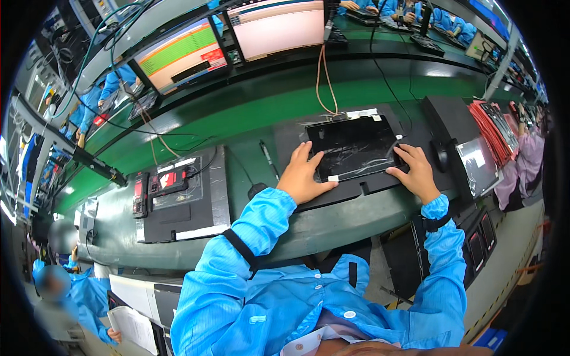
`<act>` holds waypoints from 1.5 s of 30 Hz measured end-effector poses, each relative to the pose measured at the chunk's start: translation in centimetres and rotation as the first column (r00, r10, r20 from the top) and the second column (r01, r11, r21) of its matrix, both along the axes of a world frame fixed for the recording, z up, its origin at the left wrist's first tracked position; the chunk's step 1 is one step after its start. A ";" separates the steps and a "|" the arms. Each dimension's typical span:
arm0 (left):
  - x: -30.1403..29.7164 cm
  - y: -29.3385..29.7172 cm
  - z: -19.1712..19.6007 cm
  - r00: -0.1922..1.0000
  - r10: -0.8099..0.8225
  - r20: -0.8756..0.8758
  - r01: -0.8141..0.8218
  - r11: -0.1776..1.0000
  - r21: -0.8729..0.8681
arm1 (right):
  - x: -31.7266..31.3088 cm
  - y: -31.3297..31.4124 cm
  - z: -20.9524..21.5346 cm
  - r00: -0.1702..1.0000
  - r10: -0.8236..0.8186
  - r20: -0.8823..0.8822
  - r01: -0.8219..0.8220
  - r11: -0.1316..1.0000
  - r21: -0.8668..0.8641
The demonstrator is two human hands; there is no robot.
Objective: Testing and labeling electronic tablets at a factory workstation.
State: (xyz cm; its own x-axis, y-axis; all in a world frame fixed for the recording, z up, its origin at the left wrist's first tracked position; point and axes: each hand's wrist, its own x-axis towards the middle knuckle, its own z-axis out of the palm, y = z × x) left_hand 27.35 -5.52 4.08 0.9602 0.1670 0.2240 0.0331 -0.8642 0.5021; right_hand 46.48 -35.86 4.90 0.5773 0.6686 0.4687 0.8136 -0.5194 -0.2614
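Observation:
A black, glossy flat display panel [351,146] with white tabs on its corners lies on a dark foam pad in front of me. Wrinkled clear film shows across its lower part. My left hand [306,176] rests at the panel's left edge, fingers spread and the thumb reaching below the near left corner. At the right edge is my right hand [418,173], its thumb and forefinger apart and touching the panel's side. Neither hand is closed round anything.
Left of the panel, black-and-red handheld devices [168,181] lie on another foam pad. A pen [269,159] is between the pads. Two monitors [276,28] stand behind. On the right are a black mouse [440,155] and red sleeves [494,132]. Co-workers sit around.

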 end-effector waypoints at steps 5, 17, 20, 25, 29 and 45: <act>-0.2 0.0 0.0 0.999 0.029 -0.014 -0.029 1.000 0.011 | 0.0 0.1 -0.2 1.000 0.026 -0.002 -0.026 1.000 0.018; 0.0 -0.4 0.2 0.996 0.056 -0.065 -0.057 0.998 -0.007 | 0.3 -0.3 -0.4 0.999 0.023 0.029 -0.022 0.998 -0.051; 0.1 -0.6 -0.1 0.998 0.049 -0.040 -0.048 0.999 0.016 | 0.1 -0.5 -0.3 0.999 0.015 0.029 -0.013 0.997 -0.082; -0.8 -0.6 -0.8 0.997 0.073 0.026 -0.074 0.996 0.039 | -0.5 0.4 0.7 0.998 0.060 -0.016 -0.061 0.992 -0.111; -4.1 -2.5 1.5 0.975 -0.005 0.223 -0.026 0.991 0.132 | -2.5 4.5 5.0 0.983 0.163 0.088 -0.153 0.982 -0.111; -22.6 -2.8 -2.1 0.737 0.324 0.593 -0.201 0.943 -0.266 | 10.0 14.7 -2.5 0.959 0.247 0.140 -0.190 0.924 -0.331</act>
State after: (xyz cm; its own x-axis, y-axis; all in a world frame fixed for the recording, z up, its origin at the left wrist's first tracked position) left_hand 4.74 -8.31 1.94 0.5296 0.4859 0.6953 -0.1261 -0.7655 0.6310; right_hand 56.48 -21.12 2.44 0.3280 0.8968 0.2969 0.9338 -0.3554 0.0417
